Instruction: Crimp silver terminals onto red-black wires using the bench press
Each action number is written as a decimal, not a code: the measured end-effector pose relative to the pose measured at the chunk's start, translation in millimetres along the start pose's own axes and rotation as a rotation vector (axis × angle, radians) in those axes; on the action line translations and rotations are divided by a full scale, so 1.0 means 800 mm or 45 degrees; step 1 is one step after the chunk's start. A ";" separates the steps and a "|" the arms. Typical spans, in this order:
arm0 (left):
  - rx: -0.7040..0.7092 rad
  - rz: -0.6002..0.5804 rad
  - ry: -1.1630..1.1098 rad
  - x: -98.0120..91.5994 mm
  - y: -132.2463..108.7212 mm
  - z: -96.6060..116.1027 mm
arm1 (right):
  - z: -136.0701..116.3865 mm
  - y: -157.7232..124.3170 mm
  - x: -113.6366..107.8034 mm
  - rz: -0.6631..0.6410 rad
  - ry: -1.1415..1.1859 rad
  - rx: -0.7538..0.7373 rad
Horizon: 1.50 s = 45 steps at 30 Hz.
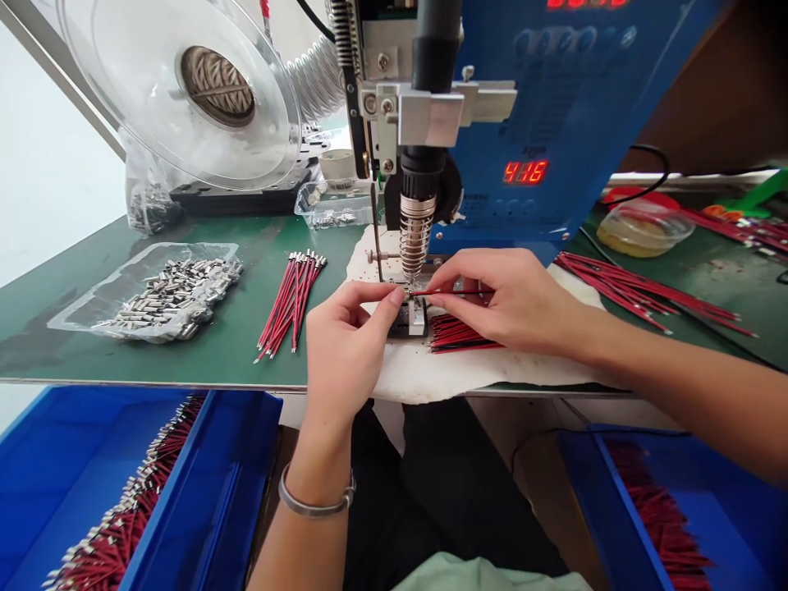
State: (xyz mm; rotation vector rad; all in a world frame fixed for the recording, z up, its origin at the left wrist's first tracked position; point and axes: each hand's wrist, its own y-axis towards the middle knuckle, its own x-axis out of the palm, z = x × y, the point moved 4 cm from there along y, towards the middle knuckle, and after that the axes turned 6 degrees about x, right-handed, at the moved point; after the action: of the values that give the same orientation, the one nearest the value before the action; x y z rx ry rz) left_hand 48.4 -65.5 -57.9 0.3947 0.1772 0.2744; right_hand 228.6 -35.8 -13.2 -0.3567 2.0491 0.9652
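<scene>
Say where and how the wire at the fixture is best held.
Probably by pinching its length just back from the left end, coming from the right, as the right hand does. The wire is thin and runs sideways, its left end at the fixture below the nozzle, where the left hand crowds the other side.

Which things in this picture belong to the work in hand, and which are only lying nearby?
Seemingly part of the work:
thin red-and-black wire, pinched in the right hand
blue machine with red digits
loose silver metal pieces in a clear plastic tray

Probably just lying about:
cream round roll
bright green plastic object, partly visible
</scene>
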 end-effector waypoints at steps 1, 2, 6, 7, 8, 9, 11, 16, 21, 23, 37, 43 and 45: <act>0.007 -0.002 0.001 0.000 0.000 0.000 | 0.000 0.000 -0.001 -0.001 -0.004 0.003; 0.019 -0.005 -0.001 0.000 0.000 0.000 | 0.000 0.000 -0.001 -0.004 -0.008 0.005; 0.060 -0.020 -0.030 0.000 0.001 -0.001 | -0.001 0.000 0.001 -0.002 -0.019 -0.012; 0.058 -0.019 -0.037 0.000 0.001 -0.001 | -0.001 0.000 0.001 0.000 -0.018 -0.015; 0.054 -0.016 -0.042 0.000 0.001 -0.001 | -0.001 0.001 0.002 0.001 -0.018 -0.016; 0.050 -0.013 -0.048 -0.001 0.000 -0.001 | 0.000 0.001 0.003 -0.002 -0.019 -0.012; 0.045 -0.006 -0.055 -0.001 0.000 0.001 | 0.001 0.001 0.004 -0.015 -0.025 0.003; 0.008 -0.006 -0.057 -0.002 -0.002 0.002 | 0.002 0.001 0.003 -0.039 -0.063 0.046; -0.026 -0.029 -0.073 -0.002 -0.003 0.001 | 0.001 0.002 0.004 -0.036 -0.059 0.025; -0.033 -0.032 -0.060 -0.002 -0.003 0.001 | 0.001 0.003 0.005 -0.029 -0.041 -0.008; -0.058 -0.051 -0.027 -0.005 -0.002 -0.004 | -0.001 0.007 0.004 -0.096 0.026 -0.049; -0.057 -0.039 -0.024 -0.002 -0.002 0.000 | 0.001 0.007 0.002 -0.075 -0.010 -0.031; -0.048 -0.041 -0.012 -0.002 -0.002 0.000 | 0.001 0.008 0.001 -0.067 -0.028 -0.038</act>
State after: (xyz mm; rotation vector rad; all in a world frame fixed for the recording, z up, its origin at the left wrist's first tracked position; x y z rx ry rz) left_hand 47.6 -67.3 -58.3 0.3554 0.1690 0.2435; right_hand 225.3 -31.2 -10.7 -0.4119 1.9972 0.9643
